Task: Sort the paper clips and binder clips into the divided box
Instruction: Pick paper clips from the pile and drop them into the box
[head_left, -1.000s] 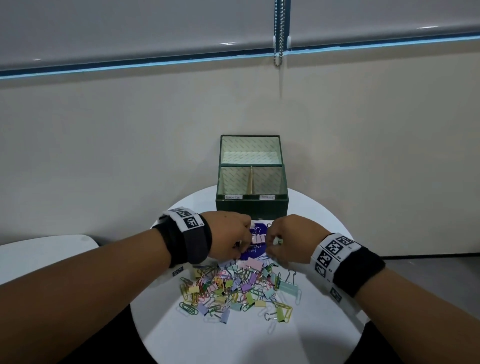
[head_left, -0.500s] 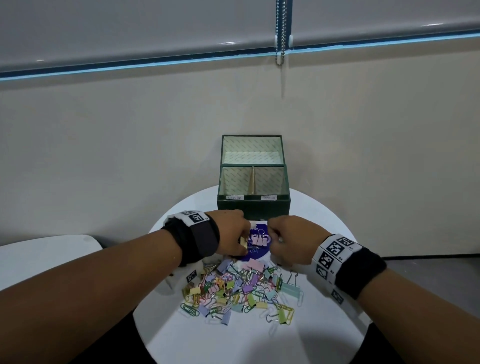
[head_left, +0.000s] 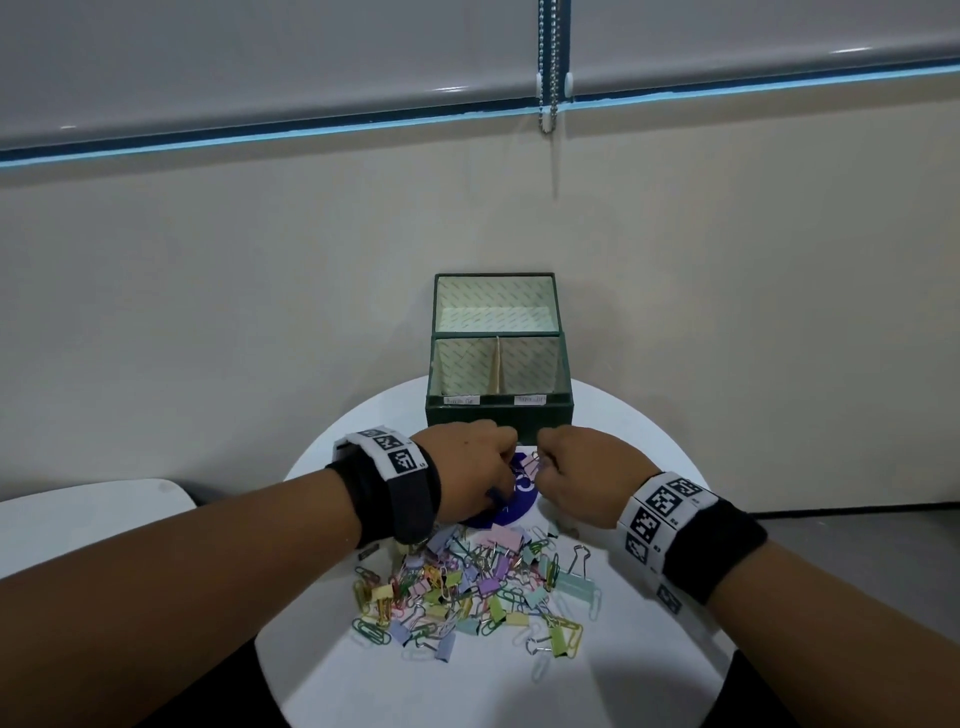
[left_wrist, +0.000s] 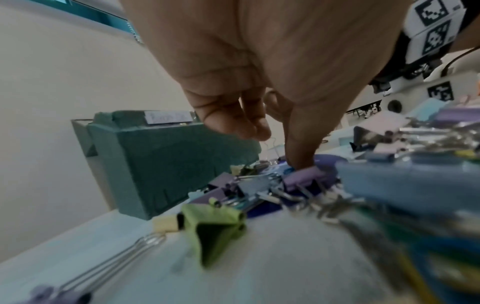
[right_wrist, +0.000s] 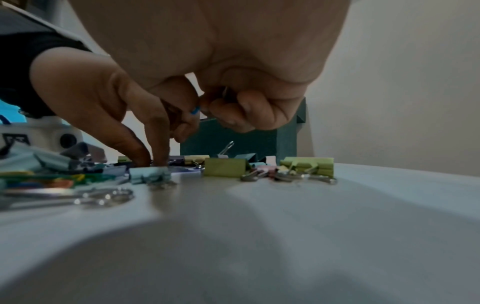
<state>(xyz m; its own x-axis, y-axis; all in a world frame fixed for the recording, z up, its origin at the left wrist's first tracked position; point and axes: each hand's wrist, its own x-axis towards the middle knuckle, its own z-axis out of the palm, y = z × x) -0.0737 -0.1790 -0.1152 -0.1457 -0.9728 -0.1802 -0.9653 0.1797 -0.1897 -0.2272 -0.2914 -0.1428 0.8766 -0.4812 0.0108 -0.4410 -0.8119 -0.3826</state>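
Left hand (head_left: 470, 470) fingers (left_wrist: 298, 148) extended, pressing into the clip pile (head_left: 470, 584) to pick | right hand (head_left: 582, 470) fingers (right_wrist: 249, 111) curled round gathered clips | divided box (head_left: 498, 415) upper centre, compartments apparently unfilled

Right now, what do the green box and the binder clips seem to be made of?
Green box: probably cardboard with a matte, textured green covering and pale patterned lining. Binder clips: likely painted metal in matte pastel colours; their wire handles shine silver.
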